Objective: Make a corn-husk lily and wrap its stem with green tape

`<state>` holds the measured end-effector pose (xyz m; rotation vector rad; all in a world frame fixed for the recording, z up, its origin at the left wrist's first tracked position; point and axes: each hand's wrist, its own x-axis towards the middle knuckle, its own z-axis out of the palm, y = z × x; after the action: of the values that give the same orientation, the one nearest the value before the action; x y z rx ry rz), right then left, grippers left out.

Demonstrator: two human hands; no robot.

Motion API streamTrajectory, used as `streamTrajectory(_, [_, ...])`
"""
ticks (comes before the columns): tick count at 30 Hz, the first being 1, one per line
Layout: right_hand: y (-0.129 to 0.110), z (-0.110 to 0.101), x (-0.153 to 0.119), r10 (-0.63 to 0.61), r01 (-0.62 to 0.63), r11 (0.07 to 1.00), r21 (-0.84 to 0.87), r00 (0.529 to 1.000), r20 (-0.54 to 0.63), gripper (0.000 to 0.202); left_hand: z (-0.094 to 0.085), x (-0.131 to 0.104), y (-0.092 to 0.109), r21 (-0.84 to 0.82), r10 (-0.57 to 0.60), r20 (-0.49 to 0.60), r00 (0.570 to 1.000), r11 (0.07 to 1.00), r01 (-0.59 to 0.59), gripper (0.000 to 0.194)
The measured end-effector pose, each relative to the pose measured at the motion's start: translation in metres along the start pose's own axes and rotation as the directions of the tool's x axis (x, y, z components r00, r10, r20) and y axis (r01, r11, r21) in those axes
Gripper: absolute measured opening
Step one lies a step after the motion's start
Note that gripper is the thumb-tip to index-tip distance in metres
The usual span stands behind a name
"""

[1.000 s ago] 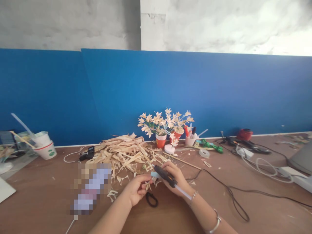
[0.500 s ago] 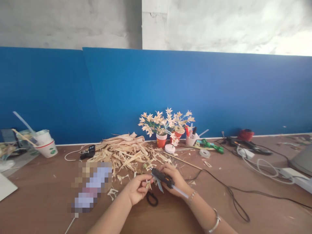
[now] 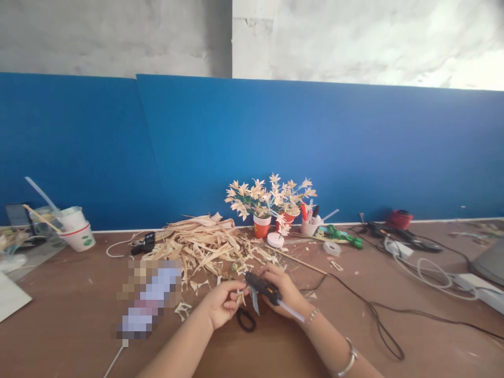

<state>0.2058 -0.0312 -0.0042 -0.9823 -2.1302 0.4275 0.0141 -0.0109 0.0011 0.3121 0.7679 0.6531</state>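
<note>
Cream husk piece (image 3: pixel 241 298), petal-like, pinched betw. thumb & fingertips of L hand (image 3: pixel 220 306), at the meeting pt of both hands. R hand (image 3: pixel 284 287) wrapped round black glue gun (image 3: pixel 261 286), nozzle toward 10 o'clock, near L fingertips; finger on trigger, can't tell. Clear stick (image 3: pixel 292 310) out the back, toward 4. Blue strip (image 3: pixel 255 301) hangs betw. hands (can't tell which holds it).

Clock from meeting pt: finished-looking flowers (image 3: pixel 256 193) at 12 to 1, standing in 2 red cups, front cup (image 3: pixel 262 229) w/ white stripes; white round base (image 3: pixel 275 240) at 1. Husk pile (image 3: pixel 205 241) at 11, black loop (image 3: pixel 248 331) at 6.

Progress, my read: many blooms done, piece in L hand part-made, join unconfirmed; plenty of husk unassembled.
</note>
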Motion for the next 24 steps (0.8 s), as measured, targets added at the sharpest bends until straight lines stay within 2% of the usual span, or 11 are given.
streamTrajectory(10, [-0.0061, 0.0014, 0.0019, 0.042, -0.034, 0.995, 0.092, 0.996, -0.084, 0.02, 0.0017, -0.0021, 0.0005, 0.024, 0.008, 0.002, 1.0, 1.0, -0.008, 0.018])
streamTrajectory(20, [-0.0038, -0.0007, 0.0001, 0.006, -0.004, 0.998, 0.063, 1.0, -0.025, 0.022, 0.0013, -0.0015, 0.0, 0.039, 0.014, -0.006, 1.0, 0.999, -0.014, 0.013])
streamTrajectory(24, [-0.0051, 0.0, 0.0008, 0.021, -0.017, 0.997, 0.077, 0.998, -0.052, 0.018, 0.0018, -0.0022, 0.0005, 0.045, 0.016, -0.007, 1.0, 0.999, -0.016, 0.014])
